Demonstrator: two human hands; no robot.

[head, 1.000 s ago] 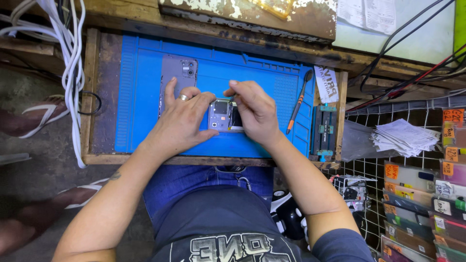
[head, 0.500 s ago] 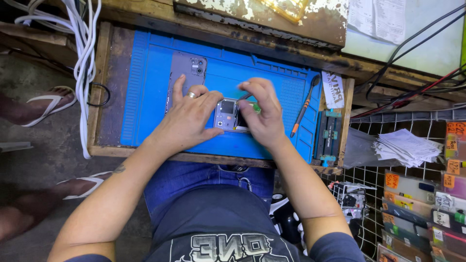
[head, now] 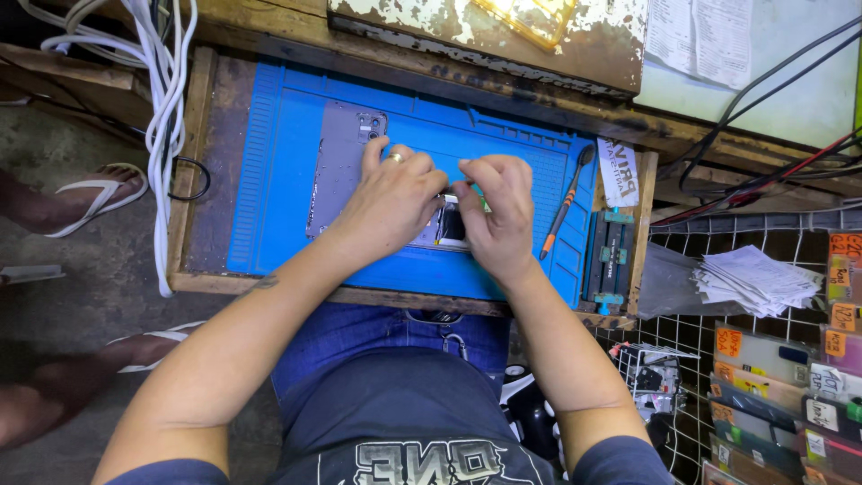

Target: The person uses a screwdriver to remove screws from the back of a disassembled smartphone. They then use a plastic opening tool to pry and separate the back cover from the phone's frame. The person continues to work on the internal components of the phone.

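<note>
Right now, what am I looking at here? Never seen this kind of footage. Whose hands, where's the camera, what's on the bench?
There is one view, from a camera worn on a person's head, looking down at their own two bare hands; no machine is involved. They sit at a small wooden bench covered by a blue work mat. The left hand, wearing a ring, presses on a grey phone back cover. The right hand works at a small opened phone part between the hands; whether it grips it is unclear. An orange-handled screwdriver lies to the right, and white cables hang at the left.
</note>
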